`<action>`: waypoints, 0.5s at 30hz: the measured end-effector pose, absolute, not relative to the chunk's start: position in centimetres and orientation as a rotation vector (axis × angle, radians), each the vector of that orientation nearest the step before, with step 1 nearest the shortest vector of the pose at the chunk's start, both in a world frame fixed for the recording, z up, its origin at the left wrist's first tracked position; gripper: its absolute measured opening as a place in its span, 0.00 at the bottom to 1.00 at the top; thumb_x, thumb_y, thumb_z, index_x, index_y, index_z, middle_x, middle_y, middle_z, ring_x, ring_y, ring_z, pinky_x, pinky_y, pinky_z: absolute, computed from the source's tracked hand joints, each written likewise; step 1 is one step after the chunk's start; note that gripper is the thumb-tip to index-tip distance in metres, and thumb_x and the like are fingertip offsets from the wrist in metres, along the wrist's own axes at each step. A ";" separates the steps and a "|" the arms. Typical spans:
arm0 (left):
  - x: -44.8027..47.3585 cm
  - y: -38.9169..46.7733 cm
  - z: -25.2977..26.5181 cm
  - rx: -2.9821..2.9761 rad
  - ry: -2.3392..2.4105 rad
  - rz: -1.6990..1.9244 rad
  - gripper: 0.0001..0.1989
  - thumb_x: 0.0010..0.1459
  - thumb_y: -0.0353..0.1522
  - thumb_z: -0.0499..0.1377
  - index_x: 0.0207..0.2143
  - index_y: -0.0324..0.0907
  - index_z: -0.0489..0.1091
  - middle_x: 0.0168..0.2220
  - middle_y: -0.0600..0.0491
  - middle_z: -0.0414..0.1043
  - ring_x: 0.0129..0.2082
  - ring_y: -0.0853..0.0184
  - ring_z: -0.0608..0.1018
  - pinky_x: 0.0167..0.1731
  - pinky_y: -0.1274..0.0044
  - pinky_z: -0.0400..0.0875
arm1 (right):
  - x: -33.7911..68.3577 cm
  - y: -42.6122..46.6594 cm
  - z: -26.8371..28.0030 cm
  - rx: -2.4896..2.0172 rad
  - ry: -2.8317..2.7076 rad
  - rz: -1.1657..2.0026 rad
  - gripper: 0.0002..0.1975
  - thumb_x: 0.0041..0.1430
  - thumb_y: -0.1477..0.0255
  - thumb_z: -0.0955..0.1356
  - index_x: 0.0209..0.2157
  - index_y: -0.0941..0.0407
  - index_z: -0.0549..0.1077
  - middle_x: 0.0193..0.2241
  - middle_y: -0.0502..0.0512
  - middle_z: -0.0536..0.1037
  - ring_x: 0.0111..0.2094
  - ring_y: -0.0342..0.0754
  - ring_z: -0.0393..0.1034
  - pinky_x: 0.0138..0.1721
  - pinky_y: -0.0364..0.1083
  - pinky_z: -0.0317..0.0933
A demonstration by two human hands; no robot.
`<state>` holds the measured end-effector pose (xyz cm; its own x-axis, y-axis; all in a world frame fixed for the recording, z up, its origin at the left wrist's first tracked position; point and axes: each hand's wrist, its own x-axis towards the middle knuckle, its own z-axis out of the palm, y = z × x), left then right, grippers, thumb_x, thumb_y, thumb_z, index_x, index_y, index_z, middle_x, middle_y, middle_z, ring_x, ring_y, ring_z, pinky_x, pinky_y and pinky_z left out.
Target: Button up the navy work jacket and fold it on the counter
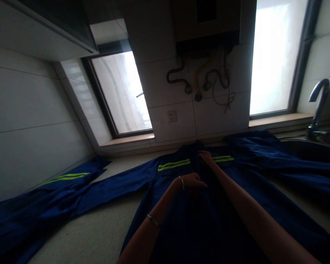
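Note:
A dark blue work jacket (165, 183) with yellow-green stripes lies spread out, its collar towards the wall. My left hand (191, 181), with a bracelet at the wrist, is closed at the jacket's front, fingers pinched along the middle edge. Higher up, beside the chest stripe, my right hand (205, 157) grips the front edge below the collar. Dim light hides the fingertips and the lower part of the jacket.
The jacket rests on a pale countertop (99, 231). More blue clothing with a stripe (68, 178) lies at the left. At the right are a blue garment part (253, 143), a sink and a tap (317, 106). A wall socket (171, 116) and pipes are behind.

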<state>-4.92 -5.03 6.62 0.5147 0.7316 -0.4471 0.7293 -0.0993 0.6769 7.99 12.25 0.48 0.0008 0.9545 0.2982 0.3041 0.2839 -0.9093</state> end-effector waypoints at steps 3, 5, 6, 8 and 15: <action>-4.9 -5.7 7.4 1.797 1.038 -0.208 0.27 0.43 0.52 0.60 0.14 0.36 0.70 0.12 0.53 0.66 0.13 0.75 0.65 0.15 0.82 0.57 | 7.9 12.8 0.1 -1.250 -1.540 0.786 0.15 0.45 0.72 0.65 0.35 0.57 0.79 0.25 0.52 0.78 0.30 0.49 0.72 0.33 0.45 0.66; -4.6 -6.2 7.6 1.748 0.906 -0.389 0.27 0.45 0.52 0.59 0.15 0.36 0.72 0.14 0.52 0.69 0.14 0.73 0.67 0.15 0.81 0.59 | 7.8 13.3 -0.2 -1.265 -1.553 0.779 0.15 0.44 0.73 0.65 0.35 0.57 0.79 0.28 0.53 0.79 0.33 0.49 0.72 0.36 0.44 0.66; -4.4 -6.4 7.7 1.722 0.839 -0.470 0.27 0.46 0.52 0.59 0.16 0.36 0.73 0.15 0.51 0.70 0.14 0.73 0.68 0.15 0.81 0.60 | 7.8 13.6 -0.4 -1.271 -1.560 0.775 0.15 0.44 0.73 0.65 0.35 0.57 0.78 0.30 0.53 0.79 0.34 0.49 0.72 0.37 0.44 0.65; -3.7 -6.9 7.7 1.685 0.723 -0.579 0.27 0.46 0.52 0.58 0.16 0.37 0.74 0.15 0.51 0.71 0.14 0.72 0.68 0.14 0.81 0.61 | 7.8 14.1 -0.8 -1.282 -1.570 0.767 0.15 0.45 0.74 0.65 0.36 0.57 0.78 0.33 0.54 0.79 0.36 0.48 0.72 0.38 0.44 0.65; -1.1 -7.8 6.4 1.578 0.385 -0.731 0.20 0.46 0.48 0.61 0.25 0.39 0.77 0.19 0.51 0.73 0.16 0.67 0.73 0.14 0.79 0.69 | 7.7 15.3 -1.9 -1.318 -1.600 0.742 0.16 0.46 0.74 0.64 0.38 0.56 0.77 0.34 0.52 0.79 0.36 0.48 0.72 0.38 0.44 0.65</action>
<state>-1.09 -7.83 6.39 0.7396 -0.1696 -0.6513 0.6332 -0.1527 0.7588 7.68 15.34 -1.89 -0.0201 0.9637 0.2662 0.4198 0.2498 -0.8726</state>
